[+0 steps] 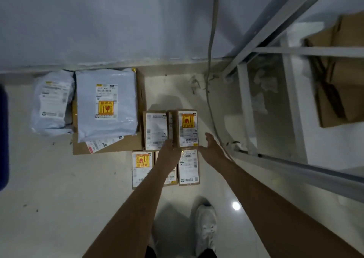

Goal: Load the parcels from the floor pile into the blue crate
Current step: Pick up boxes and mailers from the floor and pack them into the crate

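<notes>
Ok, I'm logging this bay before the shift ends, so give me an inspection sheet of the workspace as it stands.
Surface: pale glossy floor, some dark specks, a light glare spot.
Job's things: five small cardboard parcels in a cluster; two grey mailer bags, the larger lying on a flat carton. A dark blue edge at far left, possibly the crate.
Clutter: debris scraps at the foot of the wall.
Hands: left hand touching the parcel cluster, grip hidden; right hand open beside it, holding nothing.
Cables: one grey cable running down the wall to the floor.
Surroundings: metal shelving at right, brown cartons behind it; white shoe.
</notes>
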The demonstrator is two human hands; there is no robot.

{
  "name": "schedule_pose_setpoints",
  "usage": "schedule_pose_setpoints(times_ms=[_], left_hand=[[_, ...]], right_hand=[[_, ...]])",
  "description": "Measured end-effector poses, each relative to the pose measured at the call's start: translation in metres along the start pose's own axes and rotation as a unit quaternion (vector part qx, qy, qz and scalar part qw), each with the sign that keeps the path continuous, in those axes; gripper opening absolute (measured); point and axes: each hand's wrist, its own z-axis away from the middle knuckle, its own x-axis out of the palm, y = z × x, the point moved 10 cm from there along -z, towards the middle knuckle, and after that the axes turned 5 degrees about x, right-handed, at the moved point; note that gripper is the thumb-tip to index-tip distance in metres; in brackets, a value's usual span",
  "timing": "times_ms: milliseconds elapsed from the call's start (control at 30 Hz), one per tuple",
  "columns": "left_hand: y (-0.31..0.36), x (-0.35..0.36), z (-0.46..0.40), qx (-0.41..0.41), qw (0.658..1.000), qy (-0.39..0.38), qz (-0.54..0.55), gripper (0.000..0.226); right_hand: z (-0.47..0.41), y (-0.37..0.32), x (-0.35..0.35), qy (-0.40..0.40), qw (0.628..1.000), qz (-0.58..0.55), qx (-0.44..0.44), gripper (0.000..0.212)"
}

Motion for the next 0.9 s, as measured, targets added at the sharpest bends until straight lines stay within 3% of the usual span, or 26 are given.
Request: schedule_pose_setpoints(times_ms=[100,233,300,367,567,900], left_hand=[[-0.013,0.027,-0.028,0.006,0.999,-0.030,0.010,0.021],[-0.028,0.024,-0.034,-0.029,0.997,0.000,0.067,0.033],[-0.019,0.013,-0.013,-0.013,0.992,0.018,0.121,0.025],[0.000,0.000,0.021,0.001,0.990,0.026,0.135,0.020],[0.074,-0.029,0.127,-0.004,0.982,0.034,0.188,0.028],[0.200,-0.107,0.292,0.040,0.982,0.052,0.179,0.034]], right_hand=[[-0.032,0.002,0.020,-0.038,0.998,-0.045,0.026,0.077],[-0.047,0.010,0.022,-0.006,0.993,-0.109,0.048,0.068],[-0.027,0.006,0.016,0.008,0.985,-0.171,0.036,0.049],[0.007,-0.001,0.007,0.007,0.977,-0.213,0.029,0.035],[0.130,-0.036,-0.030,-0.029,0.955,-0.295,0.028,0.031],[0.350,-0.153,-0.124,-0.070,0.968,-0.227,-0.085,0.029]])
